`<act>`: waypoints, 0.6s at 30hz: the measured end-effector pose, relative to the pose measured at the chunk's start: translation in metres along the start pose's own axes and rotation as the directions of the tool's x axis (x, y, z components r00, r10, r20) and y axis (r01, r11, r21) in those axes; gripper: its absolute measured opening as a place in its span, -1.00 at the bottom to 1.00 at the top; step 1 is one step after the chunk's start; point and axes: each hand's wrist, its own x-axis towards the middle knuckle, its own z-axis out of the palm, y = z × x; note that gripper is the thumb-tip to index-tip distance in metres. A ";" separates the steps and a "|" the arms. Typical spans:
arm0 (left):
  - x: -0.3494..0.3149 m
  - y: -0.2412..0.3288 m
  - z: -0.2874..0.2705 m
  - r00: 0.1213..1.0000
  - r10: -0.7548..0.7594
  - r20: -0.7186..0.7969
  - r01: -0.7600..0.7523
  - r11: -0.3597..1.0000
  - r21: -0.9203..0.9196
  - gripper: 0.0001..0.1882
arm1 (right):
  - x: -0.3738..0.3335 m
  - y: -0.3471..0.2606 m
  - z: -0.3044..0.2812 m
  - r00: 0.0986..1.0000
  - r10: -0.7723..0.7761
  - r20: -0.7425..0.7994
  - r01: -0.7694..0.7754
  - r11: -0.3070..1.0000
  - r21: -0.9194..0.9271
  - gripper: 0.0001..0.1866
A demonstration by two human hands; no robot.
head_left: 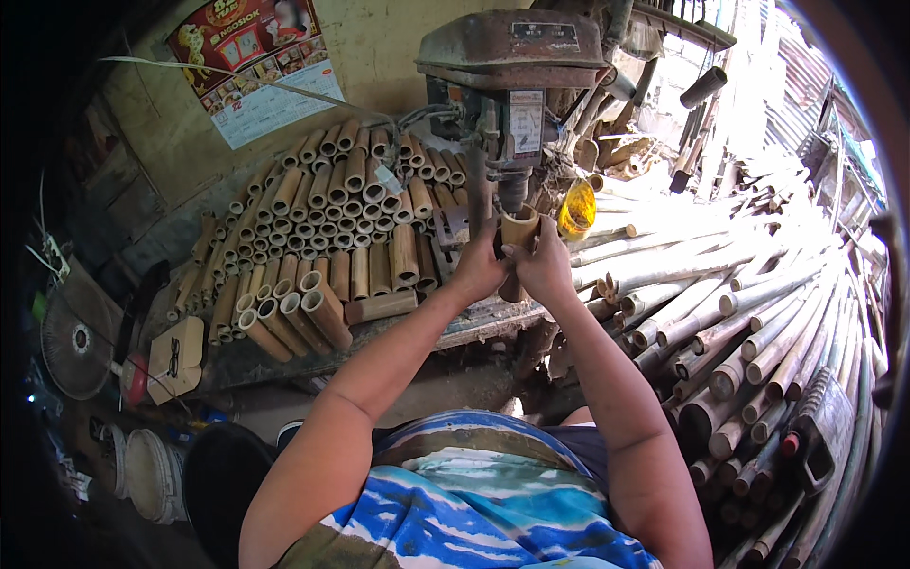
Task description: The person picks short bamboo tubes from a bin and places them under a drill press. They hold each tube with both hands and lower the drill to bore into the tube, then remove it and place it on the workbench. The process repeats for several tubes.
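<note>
Person at the bench, seen from where I stand: bare forearms stretched forward, both hands meeting at one short bamboo tube point(518, 233). Left hand point(483, 264) wraps it from the left, right hand point(544, 264) from the right; fingers of both closed on the tube, thumbs on the near side. Far fingertips hidden behind it.

Tube held roughly upright, open end up, just below the chuck point(513, 190) of a rusty drill press point(512, 52). Cannot tell whether any bit touches the rim.

Left of the hands, a large stack of cut tubes point(336, 213) on the wooden workbench point(445, 329), many showing hollow ends; one tube lies on its side along the front edge. Right of the hands, near them, a yellow translucent container point(576, 211). Beyond it, long bamboo poles point(730, 303) heaped across the right side, a grey jerrycan point(825, 427) on top. Far left: a dusty fan point(81, 341), dark-framed glasses point(174, 357) resting on cardboard point(187, 343)
</note>
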 end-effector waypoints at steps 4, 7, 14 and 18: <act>-0.007 -0.001 -0.005 0.997 -0.064 0.037 0.066 0.996 -0.059 -0.34 | -0.007 -0.008 0.002 1.000 -0.005 -0.006 0.005 1.000 -0.004 -0.39; -0.010 -0.002 -0.008 0.998 -0.050 0.041 0.056 0.988 -0.142 -0.34 | -0.009 -0.012 0.008 1.000 0.008 0.000 -0.008 1.000 0.018 -0.41; -0.011 -0.008 -0.023 0.999 0.046 0.028 -0.039 0.977 -0.209 -0.34 | -0.008 -0.015 0.026 0.999 -0.033 0.009 0.033 0.999 0.042 -0.36; -0.009 -0.014 -0.032 0.999 0.009 0.039 -0.005 0.994 -0.108 -0.34 | -0.003 -0.010 0.040 0.998 -0.044 -0.036 0.044 0.999 -0.004 -0.45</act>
